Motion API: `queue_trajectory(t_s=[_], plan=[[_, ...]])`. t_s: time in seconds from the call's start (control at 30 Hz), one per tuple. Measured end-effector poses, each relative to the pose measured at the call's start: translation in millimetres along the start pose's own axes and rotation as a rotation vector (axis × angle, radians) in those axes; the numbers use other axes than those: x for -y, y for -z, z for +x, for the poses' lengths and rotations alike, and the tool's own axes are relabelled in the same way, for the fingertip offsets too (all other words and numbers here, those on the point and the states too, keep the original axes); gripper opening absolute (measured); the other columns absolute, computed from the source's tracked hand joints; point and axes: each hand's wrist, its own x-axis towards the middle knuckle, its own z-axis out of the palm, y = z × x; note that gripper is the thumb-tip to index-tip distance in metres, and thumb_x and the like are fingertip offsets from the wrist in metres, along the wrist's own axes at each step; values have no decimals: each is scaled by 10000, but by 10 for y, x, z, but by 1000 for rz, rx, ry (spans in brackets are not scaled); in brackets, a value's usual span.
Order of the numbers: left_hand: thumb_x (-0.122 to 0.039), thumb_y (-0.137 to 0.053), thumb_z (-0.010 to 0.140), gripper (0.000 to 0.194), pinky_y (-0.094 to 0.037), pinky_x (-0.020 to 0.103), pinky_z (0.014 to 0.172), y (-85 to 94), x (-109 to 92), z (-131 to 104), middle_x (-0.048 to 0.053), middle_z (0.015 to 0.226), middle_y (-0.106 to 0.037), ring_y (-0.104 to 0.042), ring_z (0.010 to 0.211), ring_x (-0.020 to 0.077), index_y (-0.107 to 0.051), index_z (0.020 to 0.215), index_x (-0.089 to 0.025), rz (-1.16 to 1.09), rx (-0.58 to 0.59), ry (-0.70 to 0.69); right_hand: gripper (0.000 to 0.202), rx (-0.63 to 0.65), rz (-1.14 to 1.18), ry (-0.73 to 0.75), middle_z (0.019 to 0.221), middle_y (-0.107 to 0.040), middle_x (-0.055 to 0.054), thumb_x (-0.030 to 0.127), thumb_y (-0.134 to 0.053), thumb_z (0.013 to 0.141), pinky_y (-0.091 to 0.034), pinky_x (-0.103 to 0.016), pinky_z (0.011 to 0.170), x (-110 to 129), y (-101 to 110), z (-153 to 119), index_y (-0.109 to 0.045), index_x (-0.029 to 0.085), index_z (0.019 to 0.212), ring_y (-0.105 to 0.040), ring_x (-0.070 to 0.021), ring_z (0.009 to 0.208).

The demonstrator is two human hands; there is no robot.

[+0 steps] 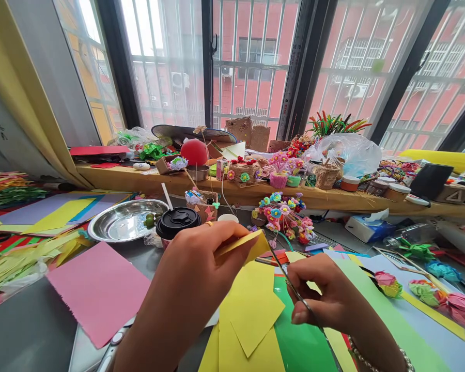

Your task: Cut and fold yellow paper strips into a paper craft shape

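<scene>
My left hand [201, 263] is closed on a folded piece of yellow paper [260, 247], pinched between thumb and fingers above the work surface. My right hand [321, 294] grips a long, thin metal blade [300, 297]; its exact kind is unclear. The blade's far tip meets the right edge of the folded paper, and its other end runs out at the bottom of the head view. Beneath both hands lie yellow paper sheets [251, 315], partly overlapping a green sheet [300, 341].
A pink sheet [101, 292] lies at left, near a steel dish [116, 222] and a black-lidded cup [178, 219]. Crocheted flowers [282, 212] stand behind my hands. Paper flowers [387, 284] and a tissue box [368, 227] are at right. Crafts crowd the windowsill [232, 194].
</scene>
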Motion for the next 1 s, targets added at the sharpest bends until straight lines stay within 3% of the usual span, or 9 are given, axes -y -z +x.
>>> queue_trajectory(t_s=[0.7,0.83,1.0], plan=[[-376,-450,760,246,-348,178,451,6,-14,46,-30,581,-601,-498,508,98,-608,691,-199,-89,44,37,482,-39,-56,-4,404,-356,59,561,-542,655,-217,-198,402,15,-1,18,-353,174,440,-280,-57,404],[-383,-429,768,262,-332,168,423,27,-30,62,-36,538,-558,-466,474,86,-600,705,-195,-153,118,48,480,-62,-50,-25,409,-347,60,565,-553,642,-216,-201,406,-1,15,5,-364,172,440,-272,-57,409],[-396,-422,765,310,-310,153,397,57,-50,88,-47,488,-471,-410,452,71,-538,585,-172,-211,202,60,542,-80,-10,-36,408,-318,63,670,-538,556,-204,-206,403,-23,55,-35,-369,168,438,-259,-58,408]])
